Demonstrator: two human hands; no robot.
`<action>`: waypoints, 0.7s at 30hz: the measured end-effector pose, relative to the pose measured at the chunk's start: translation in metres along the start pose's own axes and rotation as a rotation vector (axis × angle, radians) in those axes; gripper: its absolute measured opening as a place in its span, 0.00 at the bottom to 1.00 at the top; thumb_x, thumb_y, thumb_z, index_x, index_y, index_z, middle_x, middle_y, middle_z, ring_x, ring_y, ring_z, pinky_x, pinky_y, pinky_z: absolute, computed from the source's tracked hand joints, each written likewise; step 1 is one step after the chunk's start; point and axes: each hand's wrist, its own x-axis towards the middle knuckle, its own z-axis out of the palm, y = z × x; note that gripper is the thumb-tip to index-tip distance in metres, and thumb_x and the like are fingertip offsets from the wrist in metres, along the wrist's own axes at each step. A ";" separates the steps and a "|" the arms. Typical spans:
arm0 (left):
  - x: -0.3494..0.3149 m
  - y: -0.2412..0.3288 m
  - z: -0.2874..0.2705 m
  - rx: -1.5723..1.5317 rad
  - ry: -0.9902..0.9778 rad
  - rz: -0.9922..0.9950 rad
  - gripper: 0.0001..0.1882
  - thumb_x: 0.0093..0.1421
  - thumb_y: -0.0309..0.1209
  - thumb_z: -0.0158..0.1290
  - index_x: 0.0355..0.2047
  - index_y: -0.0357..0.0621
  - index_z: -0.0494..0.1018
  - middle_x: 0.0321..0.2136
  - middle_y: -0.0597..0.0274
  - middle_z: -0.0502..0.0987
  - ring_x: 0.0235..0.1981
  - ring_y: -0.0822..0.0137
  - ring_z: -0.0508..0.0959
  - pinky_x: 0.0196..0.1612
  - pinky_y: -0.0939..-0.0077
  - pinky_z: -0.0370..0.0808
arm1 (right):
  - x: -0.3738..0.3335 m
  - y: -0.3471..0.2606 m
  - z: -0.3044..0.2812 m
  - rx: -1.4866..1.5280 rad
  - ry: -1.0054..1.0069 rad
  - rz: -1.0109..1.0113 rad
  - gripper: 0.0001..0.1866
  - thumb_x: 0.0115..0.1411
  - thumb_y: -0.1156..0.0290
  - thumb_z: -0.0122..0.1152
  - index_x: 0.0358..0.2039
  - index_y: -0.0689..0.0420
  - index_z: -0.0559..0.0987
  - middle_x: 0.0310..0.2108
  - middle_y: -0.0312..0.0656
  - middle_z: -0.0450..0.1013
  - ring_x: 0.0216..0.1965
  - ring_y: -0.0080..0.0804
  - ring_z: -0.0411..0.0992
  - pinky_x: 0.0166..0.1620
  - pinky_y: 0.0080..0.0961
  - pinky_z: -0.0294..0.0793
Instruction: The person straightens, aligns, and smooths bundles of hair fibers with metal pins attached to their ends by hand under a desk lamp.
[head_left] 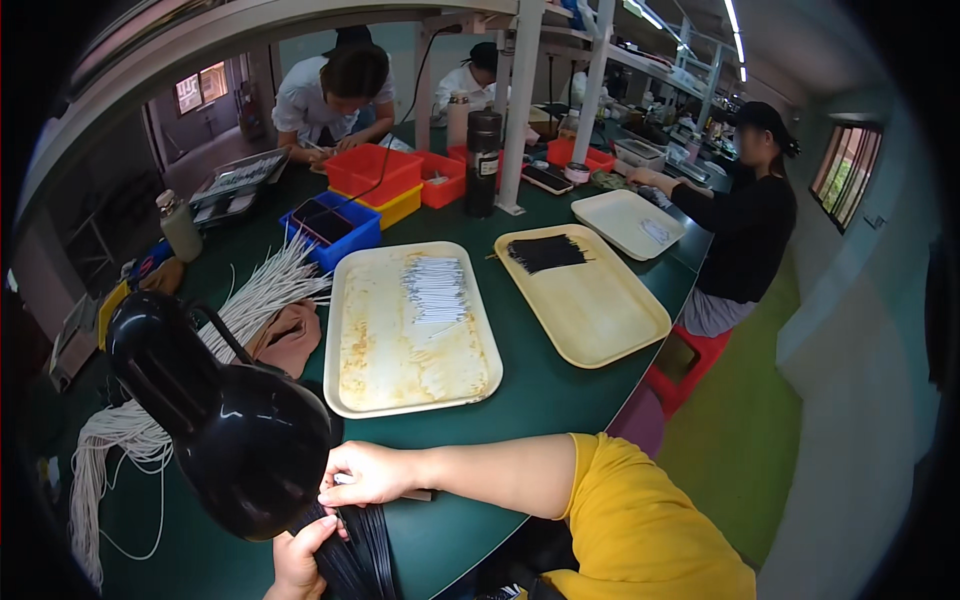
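Your hands work at the near edge of a dark green workbench [450, 432], which spreads out ahead of them and off to their left. Well beyond them to the right, a person in black [745, 225] sits at the same bench. Just left of your hands, a black desk lamp [250, 440] leans in, its rounded shade hiding part of what lies beneath. Past the lamp, farther left, long white cords [255, 298] are heaped, some trailing down toward you. Straight ahead of your right hand lies a stained cream tray [415, 365] with a row of short white wires [437, 290]; ahead and to the right is a yellowish tray [600, 308] with short black wires [546, 251] at its far end. Beyond the stained tray sit a red bin [385, 183] and a blue bin [355, 233], with a black bottle [483, 165] to their right. A pinkish cloth [290, 338] lies between the lamp and that tray.

The bundle of black strands [372, 555] is right at your grip, fanning toward you. Your left hand [300, 560] is closed, thumb and fingers pinching the strands. Your right hand [365, 474], just above it, is curled around a slim pale piece [345, 480], too covered to identify.
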 end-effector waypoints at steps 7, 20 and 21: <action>0.003 -0.001 0.006 0.011 0.013 0.027 0.08 0.43 0.23 0.47 0.27 0.37 0.66 0.19 0.60 0.70 0.20 0.69 0.71 0.27 0.78 0.70 | 0.001 0.009 -0.003 -0.024 -0.002 -0.077 0.09 0.51 0.68 0.56 0.22 0.60 0.72 0.18 0.34 0.70 0.18 0.17 0.63 0.22 0.16 0.62; 0.002 -0.002 0.002 0.042 0.032 0.010 0.14 0.42 0.22 0.50 0.33 0.38 0.67 0.24 0.62 0.72 0.22 0.71 0.72 0.27 0.80 0.71 | 0.000 0.000 -0.005 0.037 -0.010 -0.009 0.07 0.51 0.71 0.54 0.20 0.59 0.70 0.16 0.32 0.64 0.14 0.15 0.60 0.18 0.14 0.59; 0.003 -0.001 0.002 0.047 0.023 0.010 0.14 0.42 0.22 0.50 0.33 0.38 0.67 0.24 0.62 0.72 0.22 0.71 0.72 0.28 0.80 0.71 | 0.000 0.002 -0.005 0.063 -0.007 -0.016 0.07 0.51 0.71 0.53 0.20 0.59 0.69 0.16 0.32 0.64 0.14 0.15 0.60 0.18 0.13 0.59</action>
